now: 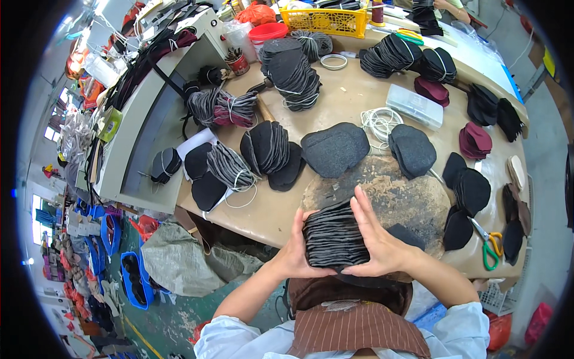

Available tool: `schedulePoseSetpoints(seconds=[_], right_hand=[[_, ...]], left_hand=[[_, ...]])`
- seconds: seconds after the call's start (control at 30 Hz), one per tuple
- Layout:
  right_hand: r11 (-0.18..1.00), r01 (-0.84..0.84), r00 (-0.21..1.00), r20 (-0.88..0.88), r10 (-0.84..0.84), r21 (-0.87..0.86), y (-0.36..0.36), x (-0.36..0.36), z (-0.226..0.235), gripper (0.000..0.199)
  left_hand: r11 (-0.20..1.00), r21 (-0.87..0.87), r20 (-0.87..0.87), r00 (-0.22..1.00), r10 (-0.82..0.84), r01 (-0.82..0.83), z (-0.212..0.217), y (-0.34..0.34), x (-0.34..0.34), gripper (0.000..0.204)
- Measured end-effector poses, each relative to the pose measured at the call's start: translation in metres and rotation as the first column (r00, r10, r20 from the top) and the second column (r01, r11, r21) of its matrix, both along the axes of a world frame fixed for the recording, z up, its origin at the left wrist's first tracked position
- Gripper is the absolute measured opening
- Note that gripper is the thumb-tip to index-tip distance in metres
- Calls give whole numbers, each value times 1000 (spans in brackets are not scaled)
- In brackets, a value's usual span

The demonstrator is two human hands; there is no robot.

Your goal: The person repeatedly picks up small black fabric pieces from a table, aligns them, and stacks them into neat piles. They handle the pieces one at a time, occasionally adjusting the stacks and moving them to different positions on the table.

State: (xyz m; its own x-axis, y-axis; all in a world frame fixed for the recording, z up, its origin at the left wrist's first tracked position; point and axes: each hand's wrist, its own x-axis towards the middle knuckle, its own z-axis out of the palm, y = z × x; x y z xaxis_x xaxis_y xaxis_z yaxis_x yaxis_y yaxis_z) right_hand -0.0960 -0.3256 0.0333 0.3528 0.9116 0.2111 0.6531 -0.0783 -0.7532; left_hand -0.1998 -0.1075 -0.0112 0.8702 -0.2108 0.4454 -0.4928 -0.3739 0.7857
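The right hand lay with its fingers straight and pressed together along the right edge of a stack of dark grey felt pieces. The left hand cupped the stack's left edge, thumb up by the top corner, its other fingers hidden beneath. Between the two palms the stack stood on edge, layers showing as thin stripes, at the near rim of the workbench, just over a worn round patch in the tabletop.

A lone dark piece lay touching the right hand's outer side. Farther right, black cut pieces sat near green-handled scissors, which lay close to the bench's near right edge. Just beyond the worn patch lay two grey felt piles, with a coil of white cord between them. To the left, fanned black bundles and a tied grey bundle crowded the near left corner, close to its edge.

The only bare tabletop nearby was the worn patch itself and a strip running to the far side past a clear plastic box. A yellow crate stood at the far edge.
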Motion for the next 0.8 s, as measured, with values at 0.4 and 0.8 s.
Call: schedulePoseSetpoints(seconds=[0.4,0.8], right_hand=[[838,542,834,-173,-524,71,-59,6,29,82],[755,638,769,86,-633,-148,-103,-16,16,36]], left_hand=[[720,-603,-525,850,-36,-342,76,4,120,86],[660,-426,-885,437,-161,-620,32,41,344,48]])
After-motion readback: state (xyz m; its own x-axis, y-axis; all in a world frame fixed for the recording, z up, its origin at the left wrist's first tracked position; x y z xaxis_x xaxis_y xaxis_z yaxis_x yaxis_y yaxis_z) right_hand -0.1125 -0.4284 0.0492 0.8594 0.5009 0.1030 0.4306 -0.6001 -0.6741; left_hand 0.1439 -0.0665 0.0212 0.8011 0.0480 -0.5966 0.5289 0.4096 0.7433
